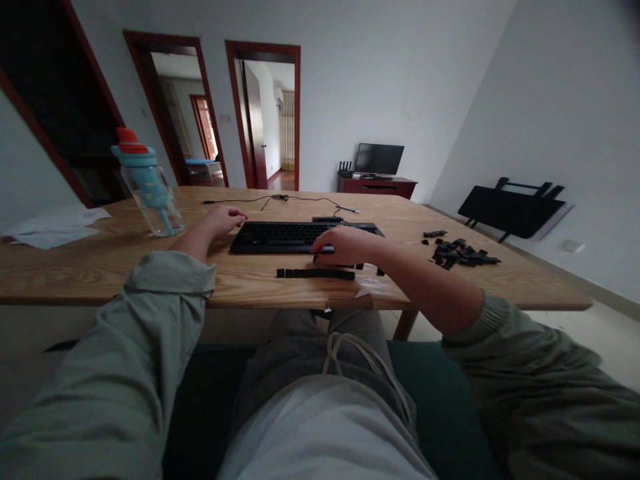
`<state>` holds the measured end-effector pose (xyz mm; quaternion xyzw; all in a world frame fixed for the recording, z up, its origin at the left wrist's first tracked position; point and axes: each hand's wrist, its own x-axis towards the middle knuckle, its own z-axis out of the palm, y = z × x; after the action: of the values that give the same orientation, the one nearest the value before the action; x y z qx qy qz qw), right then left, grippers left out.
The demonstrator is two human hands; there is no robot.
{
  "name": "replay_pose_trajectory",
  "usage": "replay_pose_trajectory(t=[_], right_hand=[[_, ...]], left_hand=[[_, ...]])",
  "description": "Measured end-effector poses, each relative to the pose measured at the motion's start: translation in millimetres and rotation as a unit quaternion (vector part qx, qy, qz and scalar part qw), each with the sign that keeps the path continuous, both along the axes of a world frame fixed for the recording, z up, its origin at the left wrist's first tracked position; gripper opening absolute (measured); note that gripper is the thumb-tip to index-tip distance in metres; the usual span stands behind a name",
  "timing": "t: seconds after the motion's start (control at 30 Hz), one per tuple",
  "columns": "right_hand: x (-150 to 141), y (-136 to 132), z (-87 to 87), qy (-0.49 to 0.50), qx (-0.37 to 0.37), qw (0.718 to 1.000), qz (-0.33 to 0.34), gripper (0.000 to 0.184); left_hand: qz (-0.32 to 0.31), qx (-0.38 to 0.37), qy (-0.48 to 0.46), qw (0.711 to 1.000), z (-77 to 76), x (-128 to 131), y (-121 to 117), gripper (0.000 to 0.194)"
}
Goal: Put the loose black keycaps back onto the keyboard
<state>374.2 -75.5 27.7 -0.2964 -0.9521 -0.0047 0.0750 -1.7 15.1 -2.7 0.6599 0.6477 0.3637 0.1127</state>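
Observation:
A black keyboard (275, 235) lies on the wooden table in front of me, its keys partly covered at the right. My left hand (224, 220) rests at its upper left corner, fingers loosely bent and apart, holding nothing visible. Over the keyboard's front edge, my right hand (343, 244) is closed, fingertips together and pointing down; what they pinch is too small and dark to make out. Just in front lies a straight row of black keycaps (315, 273). A few loose keycaps (381, 271) sit under and beside my right wrist.
A heap of black keycaps (460, 253) is on the right of the table (240, 287). A water bottle (153, 193) and white papers (55, 227) stand and lie at the left. A thin black cable (300, 198) runs behind the keyboard. Something brownish (357, 301) hangs at the front edge.

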Motion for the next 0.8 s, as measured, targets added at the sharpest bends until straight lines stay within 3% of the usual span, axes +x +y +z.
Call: replay_pose_trajectory(t=[0.2, 0.33, 0.43, 0.53, 0.67, 0.8], right_hand=[[-18.3, 14.3, -8.4, -0.034, 0.000, 0.999, 0.001, 0.024], [-11.4, 17.7, 3.9, 0.040, -0.003, 0.999, 0.005, 0.020], [17.1, 29.0, 18.5, 0.138, -0.006, 0.988, -0.064, 0.020], [64.5, 49.1, 21.2, 0.221, 0.001, 0.962, -0.160, 0.018], [118.5, 72.8, 0.0, 0.223, -0.036, 0.939, -0.258, 0.020], [134.9, 82.3, -24.5, 0.161, -0.077, 0.947, -0.268, 0.024]], left_hand=[[-0.009, 0.004, 0.004, 1.000, -3.1, -1.4, 5.5, 0.024], [-0.009, 0.002, 0.004, 1.000, -2.6, -1.4, 4.9, 0.025], [-0.006, 0.002, 0.010, 1.000, -1.1, -0.4, 1.7, 0.027], [-0.012, -0.002, 0.012, 1.000, 0.6, 1.3, -2.1, 0.026], [-0.010, -0.014, 0.005, 1.000, 2.4, 3.7, -6.8, 0.025], [0.002, -0.011, -0.003, 1.000, 4.5, 7.6, -11.8, 0.024]])
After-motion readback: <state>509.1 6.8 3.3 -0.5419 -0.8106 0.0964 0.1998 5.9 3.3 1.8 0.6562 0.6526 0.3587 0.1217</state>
